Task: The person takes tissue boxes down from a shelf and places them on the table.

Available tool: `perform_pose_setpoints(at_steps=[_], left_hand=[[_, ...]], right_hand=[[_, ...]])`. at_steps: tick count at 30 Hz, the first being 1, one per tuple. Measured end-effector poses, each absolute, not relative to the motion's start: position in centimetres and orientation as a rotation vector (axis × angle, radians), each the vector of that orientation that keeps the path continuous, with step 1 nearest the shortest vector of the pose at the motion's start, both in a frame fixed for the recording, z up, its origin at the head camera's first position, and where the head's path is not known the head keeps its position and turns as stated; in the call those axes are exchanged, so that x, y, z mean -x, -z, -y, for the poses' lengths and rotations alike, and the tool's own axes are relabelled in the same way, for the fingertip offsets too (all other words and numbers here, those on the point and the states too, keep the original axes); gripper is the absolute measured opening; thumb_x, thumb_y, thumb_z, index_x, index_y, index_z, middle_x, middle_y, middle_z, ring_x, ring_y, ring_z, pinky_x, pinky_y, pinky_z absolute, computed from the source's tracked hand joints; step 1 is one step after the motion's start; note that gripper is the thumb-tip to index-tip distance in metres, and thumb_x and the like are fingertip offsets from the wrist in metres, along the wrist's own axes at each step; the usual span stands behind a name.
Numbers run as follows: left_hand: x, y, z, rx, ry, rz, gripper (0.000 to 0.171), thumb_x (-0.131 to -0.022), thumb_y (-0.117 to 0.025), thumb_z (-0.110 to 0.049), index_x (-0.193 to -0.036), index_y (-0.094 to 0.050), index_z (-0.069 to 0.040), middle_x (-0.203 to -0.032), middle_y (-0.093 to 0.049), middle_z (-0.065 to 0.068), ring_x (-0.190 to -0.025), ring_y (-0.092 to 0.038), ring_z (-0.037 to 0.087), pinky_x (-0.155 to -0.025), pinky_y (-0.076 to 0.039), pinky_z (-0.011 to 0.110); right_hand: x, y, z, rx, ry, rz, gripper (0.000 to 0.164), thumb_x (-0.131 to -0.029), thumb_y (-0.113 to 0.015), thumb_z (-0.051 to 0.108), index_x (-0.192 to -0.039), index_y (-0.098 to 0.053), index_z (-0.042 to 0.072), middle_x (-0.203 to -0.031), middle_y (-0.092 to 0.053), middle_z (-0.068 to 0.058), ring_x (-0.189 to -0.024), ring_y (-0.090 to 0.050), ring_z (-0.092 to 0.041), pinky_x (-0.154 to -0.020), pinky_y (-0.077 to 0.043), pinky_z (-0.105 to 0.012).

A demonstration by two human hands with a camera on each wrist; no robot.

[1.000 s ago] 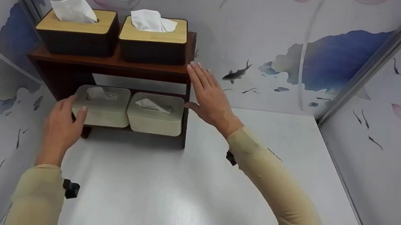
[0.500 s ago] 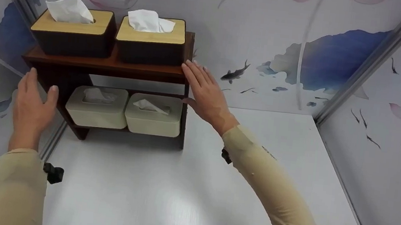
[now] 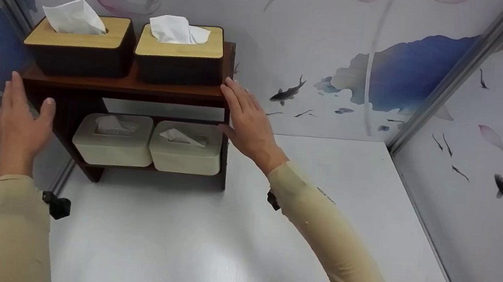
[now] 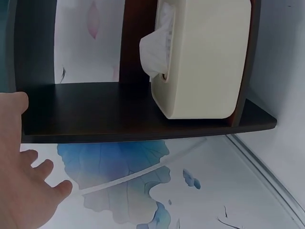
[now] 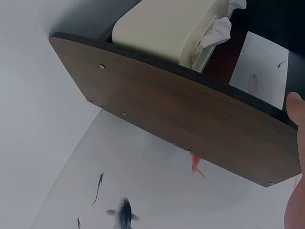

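Soft, subdued light fills the head view, apparently from above; a pale glare blooms on the white tabletop (image 3: 221,254) at six o'clock, while a diffuse shadow lies under the shelf (image 3: 122,84) towards eight; fine detail looks slightly smeared; both wrist views are dimmer and bluish, the shelf's interior nearly black at two o'clock in the right one, its edges reasonably sharp.

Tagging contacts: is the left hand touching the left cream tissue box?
Apart. The left wrist view shows it: a bare stretch of dark shelf separates the left hand from the left cream tissue box.
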State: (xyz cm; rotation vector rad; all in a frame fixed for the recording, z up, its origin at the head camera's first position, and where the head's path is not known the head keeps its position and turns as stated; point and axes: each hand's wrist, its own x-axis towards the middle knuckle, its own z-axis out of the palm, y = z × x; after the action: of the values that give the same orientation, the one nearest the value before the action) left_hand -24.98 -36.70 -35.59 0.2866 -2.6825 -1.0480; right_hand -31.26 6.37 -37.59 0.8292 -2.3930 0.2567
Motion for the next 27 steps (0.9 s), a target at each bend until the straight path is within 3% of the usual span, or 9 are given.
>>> perform_pose_setpoints(at_steps=[10, 19, 27], left_hand=[[25.7, 35.2, 36.5, -0.307, 1.129, 2.637, 0.080, -0.098, -0.035, -0.054, -0.155, 0.016, -0.030, -0.164, 0.015, 0.009, -0.151, 0.007, 0.036, -0.119, -0.004, 0.065], [25.6, 35.3, 36.1, -0.313, 1.128, 2.638, 0.084, -0.096, -0.041, -0.054, -0.155, 0.014, -0.032, -0.164, 0.013, 0.009, -0.151, 0.006, 0.038, -0.118, -0.004, 0.066], [25.2, 35.0, 35.3, -0.288, 1.034, 2.657, 0.082, -0.097, -0.041, -0.051, -0.156, 0.011, -0.027, -0.165, 0.006, 0.012, -0.150, -0.003, 0.045, -0.115, -0.008, 0.070]], right_hand=[[31.2, 38.6, -4.9, -0.682, -0.249, 2.294, 0.068, -0.088, -0.071, 0.014, -0.145, -0.035, 0.003, -0.156, -0.035, -0.012, -0.145, -0.035, -0.022, -0.123, -0.023, -0.034], [31.1, 39.7, -3.8, -0.561, -0.302, 2.267, 0.050, -0.097, -0.043, 0.003, -0.145, -0.032, 0.000, -0.156, -0.033, -0.015, -0.144, -0.036, -0.024, -0.120, -0.029, -0.036], [31.4, 39.6, -4.8, -0.546, -0.310, 2.284, 0.052, -0.096, -0.044, 0.003, -0.146, -0.031, -0.001, -0.157, -0.032, -0.015, -0.144, -0.037, -0.024, -0.121, -0.028, -0.034]])
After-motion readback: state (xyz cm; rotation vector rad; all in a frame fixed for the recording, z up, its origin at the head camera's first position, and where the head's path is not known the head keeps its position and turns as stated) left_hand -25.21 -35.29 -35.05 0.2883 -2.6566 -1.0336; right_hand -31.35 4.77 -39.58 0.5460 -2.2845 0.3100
